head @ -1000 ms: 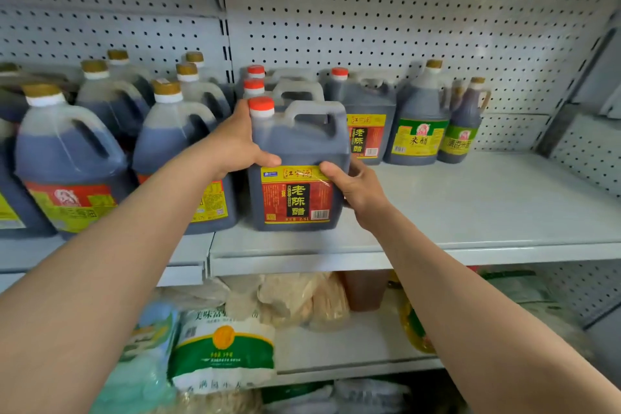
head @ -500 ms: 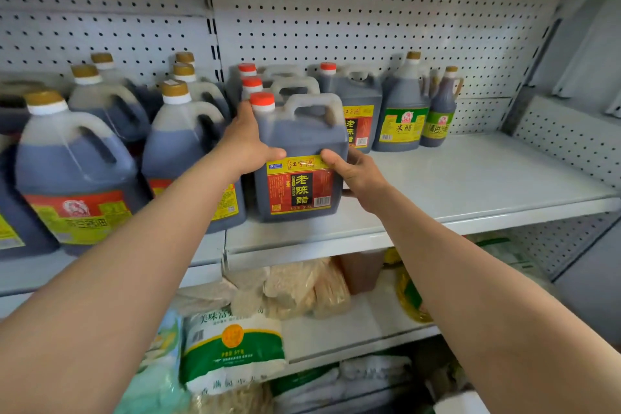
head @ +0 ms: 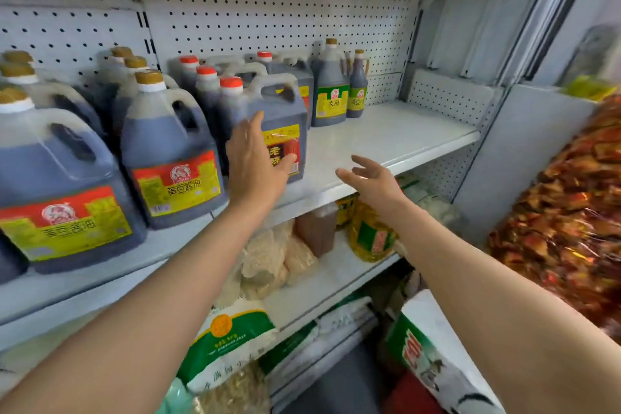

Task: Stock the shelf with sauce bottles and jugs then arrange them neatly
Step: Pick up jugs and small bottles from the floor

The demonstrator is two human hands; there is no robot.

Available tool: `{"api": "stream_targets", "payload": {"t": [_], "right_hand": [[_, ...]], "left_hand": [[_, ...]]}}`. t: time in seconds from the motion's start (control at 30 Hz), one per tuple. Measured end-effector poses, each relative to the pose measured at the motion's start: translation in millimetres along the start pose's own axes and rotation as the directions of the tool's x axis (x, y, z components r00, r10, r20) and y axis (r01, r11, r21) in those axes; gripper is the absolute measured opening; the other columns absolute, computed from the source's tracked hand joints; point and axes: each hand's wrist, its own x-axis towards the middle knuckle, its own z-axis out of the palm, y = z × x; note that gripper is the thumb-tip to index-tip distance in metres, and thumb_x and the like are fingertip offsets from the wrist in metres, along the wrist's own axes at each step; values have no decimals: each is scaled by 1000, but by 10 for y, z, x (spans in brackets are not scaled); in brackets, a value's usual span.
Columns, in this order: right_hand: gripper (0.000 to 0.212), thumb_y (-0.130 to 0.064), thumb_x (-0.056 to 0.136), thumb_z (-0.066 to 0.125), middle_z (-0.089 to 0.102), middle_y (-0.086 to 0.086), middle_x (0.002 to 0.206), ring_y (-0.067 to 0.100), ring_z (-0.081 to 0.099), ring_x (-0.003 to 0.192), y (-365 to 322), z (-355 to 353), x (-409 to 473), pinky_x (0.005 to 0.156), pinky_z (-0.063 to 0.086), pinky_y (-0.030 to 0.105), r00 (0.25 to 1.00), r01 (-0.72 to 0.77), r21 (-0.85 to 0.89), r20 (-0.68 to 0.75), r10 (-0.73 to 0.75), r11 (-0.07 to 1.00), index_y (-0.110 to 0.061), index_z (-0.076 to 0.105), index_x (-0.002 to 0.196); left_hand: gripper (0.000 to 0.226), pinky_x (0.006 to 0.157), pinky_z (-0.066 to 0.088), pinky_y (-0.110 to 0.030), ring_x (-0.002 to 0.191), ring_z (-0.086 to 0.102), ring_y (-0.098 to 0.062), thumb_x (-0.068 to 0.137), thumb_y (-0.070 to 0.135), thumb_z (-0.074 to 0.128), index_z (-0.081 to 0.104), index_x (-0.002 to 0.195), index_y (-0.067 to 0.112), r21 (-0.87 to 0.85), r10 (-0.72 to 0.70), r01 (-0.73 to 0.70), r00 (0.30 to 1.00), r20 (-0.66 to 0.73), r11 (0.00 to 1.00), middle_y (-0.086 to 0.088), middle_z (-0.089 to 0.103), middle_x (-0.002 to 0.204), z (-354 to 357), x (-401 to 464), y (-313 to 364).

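We view the shelf (head: 386,134) from above and in front. The red-capped jug (head: 268,118) stands upright at the front edge of the shelf, its long axis vertical, its handle toward 1 o'clock and its red-and-yellow label facing us. Our left hand (head: 253,161) lies in front of the label with fingers straight and spread, holding nothing; whether the palm touches the jug we cannot tell, since motion blur hides the gap. Our right hand (head: 373,180) hovers just off the shelf edge, at 4 o'clock from the jug, fingers relaxed and apart, also holding nothing. From the left hand the jug lies at 12 o'clock, immediately behind it; from the right hand it lies at 10 o'clock, well apart. We judge the left hand the nearer for any further squaring of this jug. To its left stand gold-capped jugs (head: 168,151); behind, at 1 o'clock, a green-labelled jug (head: 329,94) and a slim bottle (head: 358,91). The bare span of shelf extends toward 3 o'clock, where further stock would probably go.
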Motion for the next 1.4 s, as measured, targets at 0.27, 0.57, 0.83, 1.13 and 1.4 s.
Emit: {"api": "stream_targets", "payload": {"t": [0.27, 0.57, 0.83, 1.13, 1.4], "right_hand": [[76, -51, 82, 78, 56, 0, 141, 20, 56, 124, 602, -670, -1607, 96, 53, 36, 957, -226, -163, -220, 188, 960, -29, 47, 148], [82, -47, 80, 81, 43, -2, 155, 24, 44, 140, 1200, -1425, -3678, 108, 43, 41, 805, -480, -149, -466, 367, 865, -30, 43, 151], [78, -42, 80, 83, 53, 0, 148, 20, 52, 132, 1536, -1902, -5699, 105, 44, 33, 669, -579, -102, -626, 400, 809, -25, 48, 147], [82, -49, 81, 80, 49, -2, 151, 20, 45, 140, 2076, -2057, -8094, 114, 39, 39, 468, -692, 107, -687, 555, 714, -21, 46, 150], [79, -46, 81, 80, 52, 0, 149, 21, 49, 136, 2502, -1771, -9453, 111, 42, 36, 181, -718, 377, -711, 680, 585, -20, 48, 148]], "left_hand": [[83, 110, 40, -41, 132, 46, -26, 77, 38, 81, 38, 147, 23, -149, -121, 278, 758, 641, 949, -9, 43, 146, 476, -1198, 214], [75, 88, 42, -30, 130, 49, -26, 81, 32, 81, 43, 145, 22, -150, -2, 322, 426, 905, 935, -7, 45, 148, 758, -2769, 1045], [73, 88, 50, -35, 117, 53, -25, 82, 33, 80, 43, 143, 23, -191, 133, 281, 214, 968, 940, -5, 47, 138, 367, -4246, 1988], [71, 86, 43, -29, 123, 54, -28, 83, 37, 78, 44, 144, 26, -230, 233, 84, -25, 972, 969, -7, 47, 145, -290, -6265, 2555], [68, 98, 41, -34, 131, 48, -26, 83, 36, 78, 46, 142, 27, -321, 295, -48, -282, 913, 946, -3, 47, 148, -387, -7391, 2749]]}}
